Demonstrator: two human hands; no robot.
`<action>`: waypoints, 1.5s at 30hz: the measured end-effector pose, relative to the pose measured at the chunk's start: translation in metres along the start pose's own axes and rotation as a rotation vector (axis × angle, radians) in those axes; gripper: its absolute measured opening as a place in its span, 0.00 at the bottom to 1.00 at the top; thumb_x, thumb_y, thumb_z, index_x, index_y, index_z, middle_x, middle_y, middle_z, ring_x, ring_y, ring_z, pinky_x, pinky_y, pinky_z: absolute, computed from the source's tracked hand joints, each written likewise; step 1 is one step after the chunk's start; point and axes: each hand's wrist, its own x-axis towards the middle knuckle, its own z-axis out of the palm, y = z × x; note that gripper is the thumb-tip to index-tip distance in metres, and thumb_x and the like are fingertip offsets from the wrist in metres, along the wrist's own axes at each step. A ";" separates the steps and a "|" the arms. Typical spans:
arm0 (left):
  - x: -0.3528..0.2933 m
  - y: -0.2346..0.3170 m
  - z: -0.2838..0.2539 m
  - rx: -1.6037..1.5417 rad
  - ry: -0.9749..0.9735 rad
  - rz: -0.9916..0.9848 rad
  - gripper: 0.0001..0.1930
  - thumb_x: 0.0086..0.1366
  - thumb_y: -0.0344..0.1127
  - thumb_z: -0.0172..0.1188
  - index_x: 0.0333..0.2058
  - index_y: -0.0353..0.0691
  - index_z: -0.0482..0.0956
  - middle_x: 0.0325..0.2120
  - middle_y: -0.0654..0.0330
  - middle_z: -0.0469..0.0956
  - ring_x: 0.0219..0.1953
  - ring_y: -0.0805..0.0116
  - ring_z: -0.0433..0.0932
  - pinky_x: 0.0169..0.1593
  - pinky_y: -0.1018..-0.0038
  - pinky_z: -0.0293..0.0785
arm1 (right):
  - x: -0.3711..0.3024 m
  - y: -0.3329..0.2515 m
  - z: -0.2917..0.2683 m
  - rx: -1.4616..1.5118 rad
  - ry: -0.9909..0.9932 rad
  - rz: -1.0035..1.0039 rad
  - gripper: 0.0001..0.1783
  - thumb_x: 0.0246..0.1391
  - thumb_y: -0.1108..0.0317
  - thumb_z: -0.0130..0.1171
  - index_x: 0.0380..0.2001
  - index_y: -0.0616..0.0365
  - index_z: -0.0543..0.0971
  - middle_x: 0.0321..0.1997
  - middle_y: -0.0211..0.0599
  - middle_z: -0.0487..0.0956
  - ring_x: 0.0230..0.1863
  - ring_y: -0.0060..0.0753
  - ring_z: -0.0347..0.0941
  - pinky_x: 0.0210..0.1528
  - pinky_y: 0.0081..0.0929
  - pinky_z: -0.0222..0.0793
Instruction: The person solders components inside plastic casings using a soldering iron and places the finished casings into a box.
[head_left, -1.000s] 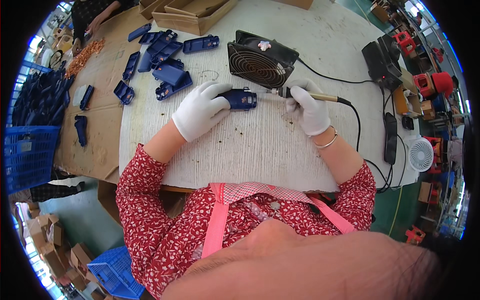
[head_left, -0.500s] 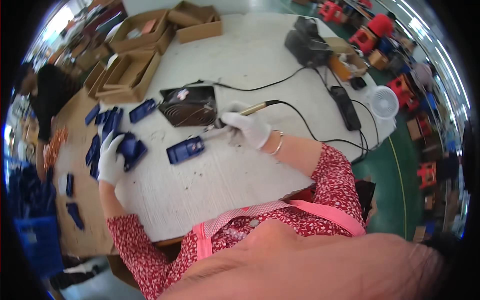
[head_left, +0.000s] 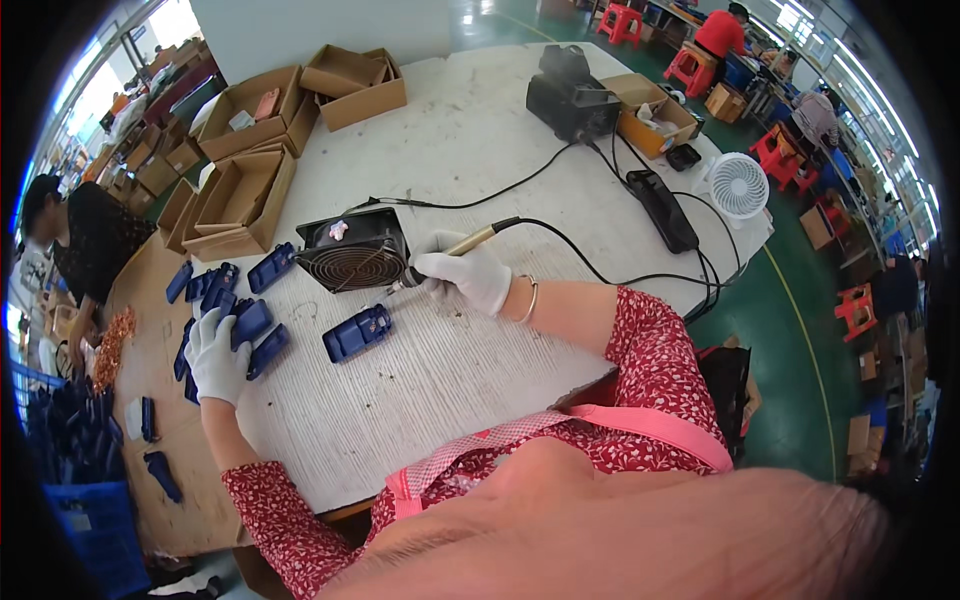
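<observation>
Blue casings (head_left: 252,320) under left hand (head_left: 217,362)

Cartons (head_left: 368,106) on the bench (head_left: 480,120), far left; white fan (head_left: 738,186) near its right edge; red stools (head_left: 853,312) on green floor (head_left: 775,375).

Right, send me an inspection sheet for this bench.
Surface: white tabletop, dark specks; brown sheet at left.
Job's things: one blue plastic housing lies apart from the housing pile; tip of soldering iron close to it, contact unclear.
Clutter: open cardboard boxes, far left; copper-coloured scraps; square black fan behind the lone housing.
Hands: gloved left hand at the pile, grip unclear; gloved right hand holds the iron.
Cables: iron cord and fan lead cross the tabletop; loose cords beside black power strip.
Surroundings: co-worker, blue crate, red stools, green floor.
</observation>
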 end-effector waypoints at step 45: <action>-0.003 0.046 -0.020 -1.620 0.087 -0.256 0.24 0.57 0.26 0.45 0.55 0.36 0.63 0.32 0.63 0.72 0.26 0.82 0.71 0.27 0.88 0.66 | 0.000 0.002 0.000 0.059 0.029 0.054 0.08 0.51 0.66 0.57 0.31 0.60 0.74 0.20 0.29 0.76 0.17 0.17 0.71 0.17 0.13 0.65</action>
